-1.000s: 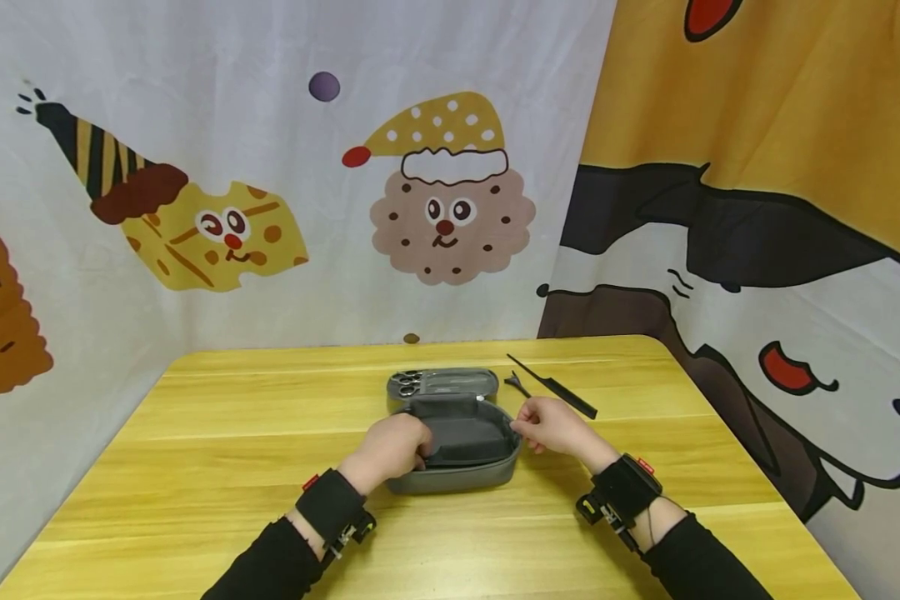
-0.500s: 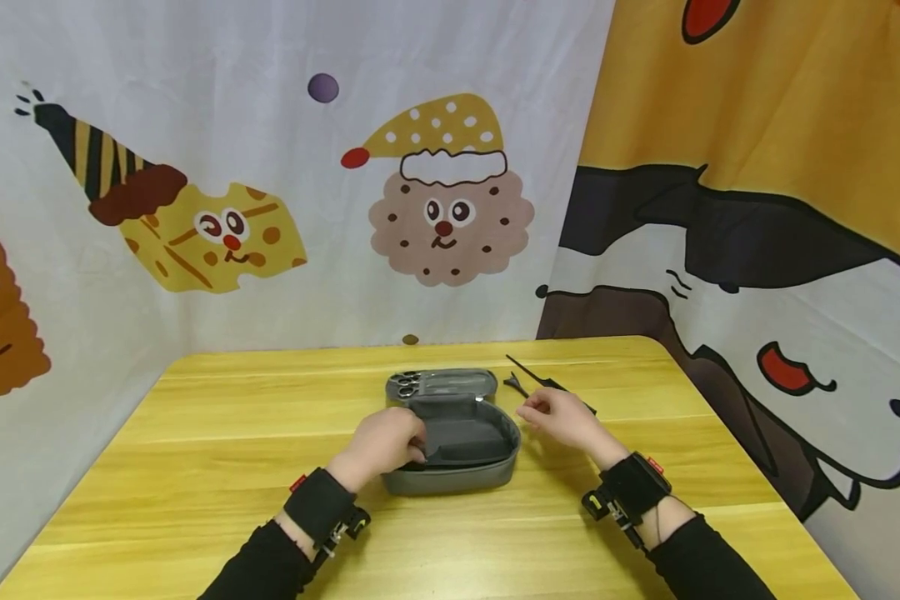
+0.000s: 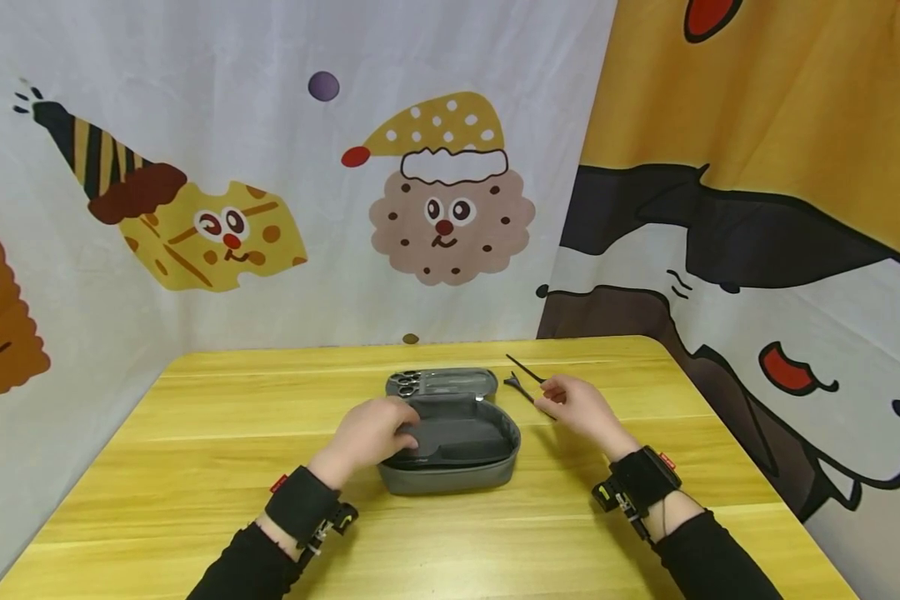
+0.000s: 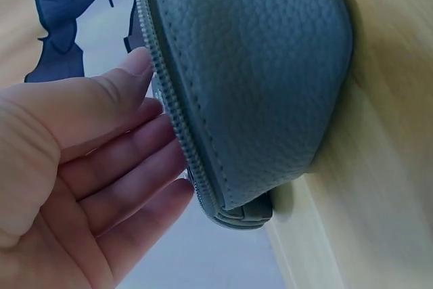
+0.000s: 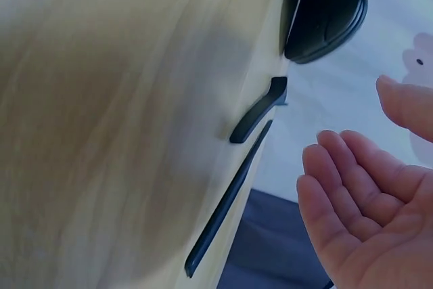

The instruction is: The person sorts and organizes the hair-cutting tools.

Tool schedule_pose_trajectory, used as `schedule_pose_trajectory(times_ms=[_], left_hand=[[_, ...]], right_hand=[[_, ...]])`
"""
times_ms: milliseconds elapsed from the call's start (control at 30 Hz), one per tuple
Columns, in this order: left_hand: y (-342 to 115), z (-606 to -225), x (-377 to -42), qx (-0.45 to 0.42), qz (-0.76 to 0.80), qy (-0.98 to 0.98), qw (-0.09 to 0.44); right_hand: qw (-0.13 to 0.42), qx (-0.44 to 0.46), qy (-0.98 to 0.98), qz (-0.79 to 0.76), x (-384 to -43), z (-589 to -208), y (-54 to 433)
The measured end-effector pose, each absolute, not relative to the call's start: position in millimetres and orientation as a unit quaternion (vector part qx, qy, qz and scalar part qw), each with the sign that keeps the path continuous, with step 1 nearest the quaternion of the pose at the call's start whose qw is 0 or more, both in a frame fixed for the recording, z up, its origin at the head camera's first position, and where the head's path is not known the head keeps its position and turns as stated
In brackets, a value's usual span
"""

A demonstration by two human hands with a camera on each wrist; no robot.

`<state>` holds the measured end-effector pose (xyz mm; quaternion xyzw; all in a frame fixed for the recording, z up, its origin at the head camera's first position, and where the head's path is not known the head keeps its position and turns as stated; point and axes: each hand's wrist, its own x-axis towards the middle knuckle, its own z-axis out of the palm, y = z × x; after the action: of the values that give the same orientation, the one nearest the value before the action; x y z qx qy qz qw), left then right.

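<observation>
A grey zippered case (image 3: 450,478) lies with its lid folded back on the wooden table. My left hand (image 3: 366,435) is at the case's left rim, fingers loosely bent over its inside. In the left wrist view, thumb and fingers sit apart beside the zipper edge (image 4: 177,109). Above the comb hovers my right hand (image 3: 587,410), which hides most of it in the head view. The right wrist view shows that palm with nothing in it, thumb apart from the fingers. The black tail comb (image 5: 226,201) and a black hair clip (image 5: 260,112) lie on the table.
Metal scissors (image 3: 407,383) are tucked into the left part of the case lid (image 3: 487,382), beside a clear pocket. Behind the wooden table (image 3: 232,417) hangs a curtain (image 3: 270,317) printed with cartoon figures.
My right hand has left the case's right rim and moved right, over the comb. The left hand has drawn back left and its fingers have loosened. The case stays in place.
</observation>
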<state>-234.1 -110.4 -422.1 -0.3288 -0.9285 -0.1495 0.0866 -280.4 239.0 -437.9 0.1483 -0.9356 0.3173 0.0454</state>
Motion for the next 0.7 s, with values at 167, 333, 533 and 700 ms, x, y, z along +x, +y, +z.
schedule_pose_trajectory(times_ms=[167, 333, 533, 700], left_hand=[[-110.9, -421.8, -233.6, -0.321, -0.157, -0.928, 0.104], [-113.8, -424.0, -234.0, -0.31, -0.162, -0.926, 0.138], [-120.4, -422.4, -238.4, -0.296, -0.177, -0.925, 0.16], [-125.4, -418.2, -243.3, -0.281, -0.179, -0.929, 0.16]], right_hand=[[0.048, 0.14, -0.938, 0.313, -286.8, -438.8, 245.3], [0.058, 0.138, -0.943, 0.297, -294.4, -440.1, 249.0], [0.065, 0.14, -0.951, 0.269, -303.1, -440.4, 250.5], [0.068, 0.138, -0.959, 0.238, -311.2, -440.4, 247.8]])
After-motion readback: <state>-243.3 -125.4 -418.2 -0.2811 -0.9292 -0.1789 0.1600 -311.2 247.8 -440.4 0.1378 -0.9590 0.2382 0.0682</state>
